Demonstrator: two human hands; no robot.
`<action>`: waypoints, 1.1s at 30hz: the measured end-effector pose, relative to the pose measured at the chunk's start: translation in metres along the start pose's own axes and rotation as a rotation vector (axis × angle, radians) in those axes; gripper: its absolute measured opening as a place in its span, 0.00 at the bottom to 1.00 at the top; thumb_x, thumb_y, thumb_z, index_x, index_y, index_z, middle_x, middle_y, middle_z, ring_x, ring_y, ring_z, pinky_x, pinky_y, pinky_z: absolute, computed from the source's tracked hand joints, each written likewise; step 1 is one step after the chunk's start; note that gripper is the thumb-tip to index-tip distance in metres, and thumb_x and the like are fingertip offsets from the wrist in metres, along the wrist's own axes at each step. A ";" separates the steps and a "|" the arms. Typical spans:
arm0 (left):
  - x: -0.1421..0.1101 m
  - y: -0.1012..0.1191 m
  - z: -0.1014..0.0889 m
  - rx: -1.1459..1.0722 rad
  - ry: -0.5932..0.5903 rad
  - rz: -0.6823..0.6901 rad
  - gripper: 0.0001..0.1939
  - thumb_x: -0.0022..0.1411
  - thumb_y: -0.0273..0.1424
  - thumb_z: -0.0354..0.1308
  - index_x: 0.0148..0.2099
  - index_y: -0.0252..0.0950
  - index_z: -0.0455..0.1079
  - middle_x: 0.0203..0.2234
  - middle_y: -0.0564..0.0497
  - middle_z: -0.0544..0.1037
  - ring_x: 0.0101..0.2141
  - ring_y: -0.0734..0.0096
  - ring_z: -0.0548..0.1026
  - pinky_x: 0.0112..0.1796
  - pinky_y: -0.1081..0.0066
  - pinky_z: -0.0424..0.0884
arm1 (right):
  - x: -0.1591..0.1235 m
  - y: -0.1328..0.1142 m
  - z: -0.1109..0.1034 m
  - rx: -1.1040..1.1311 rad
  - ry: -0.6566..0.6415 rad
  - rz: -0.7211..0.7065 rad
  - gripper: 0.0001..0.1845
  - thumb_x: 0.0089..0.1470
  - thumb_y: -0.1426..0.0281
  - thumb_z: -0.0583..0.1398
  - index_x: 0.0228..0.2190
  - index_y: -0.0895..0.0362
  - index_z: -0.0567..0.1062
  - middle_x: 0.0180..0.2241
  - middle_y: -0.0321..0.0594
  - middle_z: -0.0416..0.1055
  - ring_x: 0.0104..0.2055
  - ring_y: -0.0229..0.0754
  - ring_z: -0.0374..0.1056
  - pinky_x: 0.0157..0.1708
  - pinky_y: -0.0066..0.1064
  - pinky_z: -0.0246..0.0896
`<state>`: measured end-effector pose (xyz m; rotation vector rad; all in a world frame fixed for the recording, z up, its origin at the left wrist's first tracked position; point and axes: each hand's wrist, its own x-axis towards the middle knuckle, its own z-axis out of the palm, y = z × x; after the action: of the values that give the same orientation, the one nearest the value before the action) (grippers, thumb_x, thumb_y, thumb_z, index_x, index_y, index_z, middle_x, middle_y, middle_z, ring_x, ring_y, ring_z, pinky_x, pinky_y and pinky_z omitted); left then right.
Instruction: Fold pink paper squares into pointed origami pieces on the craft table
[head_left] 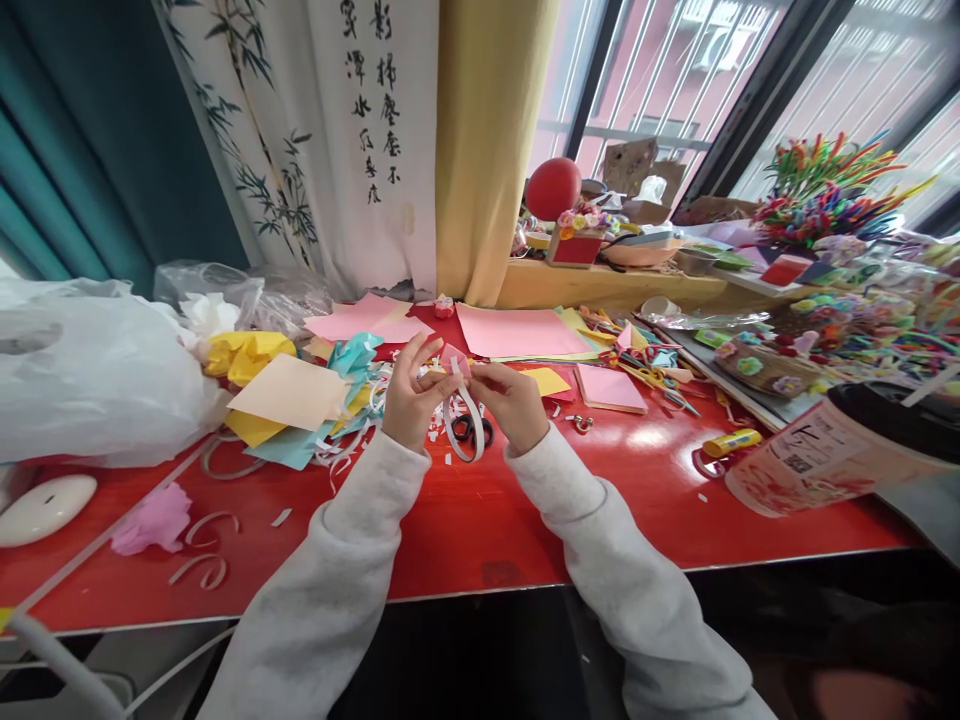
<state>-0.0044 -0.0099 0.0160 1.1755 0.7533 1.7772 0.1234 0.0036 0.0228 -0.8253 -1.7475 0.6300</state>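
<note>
Flat paper strip (475, 418) hangs looped; left hand (409, 398) and right hand (519, 402) pinching.

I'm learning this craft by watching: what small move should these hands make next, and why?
Probably squeeze the white strip together at the fingertips: it hangs below them bent into a loop, and the left hand and right hand already nearly meet at its top.

Light grey sleeves (319, 590), one on each arm
Long, plain and loose, they bunch into soft creases partway along and narrow toward their ends, the pale fabric looking thick and matte.
</note>
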 end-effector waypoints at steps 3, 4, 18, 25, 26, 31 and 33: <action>0.000 -0.001 0.001 -0.007 0.022 -0.003 0.27 0.39 0.24 0.65 0.44 0.39 0.63 0.47 0.48 0.65 0.25 0.83 0.71 0.33 0.75 0.69 | 0.000 -0.001 -0.001 -0.044 0.013 -0.022 0.08 0.45 0.69 0.57 0.29 0.57 0.75 0.26 0.36 0.71 0.27 0.34 0.64 0.29 0.25 0.59; 0.000 -0.001 0.001 -0.008 0.025 -0.011 0.26 0.39 0.24 0.65 0.43 0.39 0.63 0.46 0.48 0.65 0.25 0.83 0.70 0.33 0.75 0.69 | 0.000 -0.001 -0.001 -0.054 0.015 -0.028 0.08 0.45 0.70 0.57 0.29 0.57 0.75 0.26 0.36 0.71 0.27 0.34 0.64 0.29 0.25 0.59; -0.002 -0.002 0.003 0.031 0.060 -0.033 0.20 0.43 0.27 0.62 0.42 0.36 0.65 0.39 0.49 0.68 0.29 0.78 0.71 0.34 0.72 0.70 | 0.001 0.004 -0.002 -0.095 0.026 -0.008 0.11 0.46 0.67 0.56 0.30 0.57 0.76 0.26 0.37 0.71 0.27 0.35 0.65 0.29 0.25 0.59; -0.002 -0.007 0.002 0.044 0.094 0.044 0.19 0.45 0.27 0.60 0.43 0.38 0.64 0.47 0.48 0.65 0.33 0.76 0.71 0.37 0.72 0.68 | 0.001 0.002 -0.002 -0.102 0.014 0.066 0.11 0.47 0.66 0.55 0.29 0.57 0.76 0.24 0.36 0.71 0.26 0.35 0.64 0.27 0.25 0.58; -0.002 -0.008 0.001 0.045 0.095 0.048 0.19 0.45 0.27 0.60 0.43 0.38 0.64 0.47 0.48 0.65 0.35 0.75 0.71 0.37 0.72 0.68 | 0.001 0.002 -0.001 -0.094 0.012 0.063 0.11 0.46 0.67 0.55 0.30 0.57 0.76 0.25 0.36 0.71 0.26 0.35 0.64 0.27 0.25 0.58; 0.001 -0.009 -0.002 0.061 0.062 0.012 0.21 0.43 0.27 0.62 0.42 0.36 0.63 0.42 0.47 0.68 0.44 0.69 0.67 0.41 0.71 0.66 | 0.001 0.003 -0.002 -0.129 0.024 0.035 0.11 0.46 0.66 0.56 0.29 0.57 0.76 0.24 0.35 0.70 0.25 0.34 0.63 0.27 0.24 0.56; 0.001 -0.007 -0.002 0.066 0.055 -0.021 0.22 0.43 0.27 0.62 0.43 0.35 0.63 0.41 0.47 0.69 0.39 0.71 0.70 0.39 0.70 0.67 | 0.001 0.004 -0.003 -0.140 0.009 0.022 0.11 0.46 0.66 0.56 0.29 0.57 0.76 0.24 0.35 0.70 0.25 0.34 0.63 0.26 0.24 0.55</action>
<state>-0.0041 -0.0053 0.0099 1.1615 0.8594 1.7852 0.1266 0.0073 0.0210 -0.9435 -1.7917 0.5214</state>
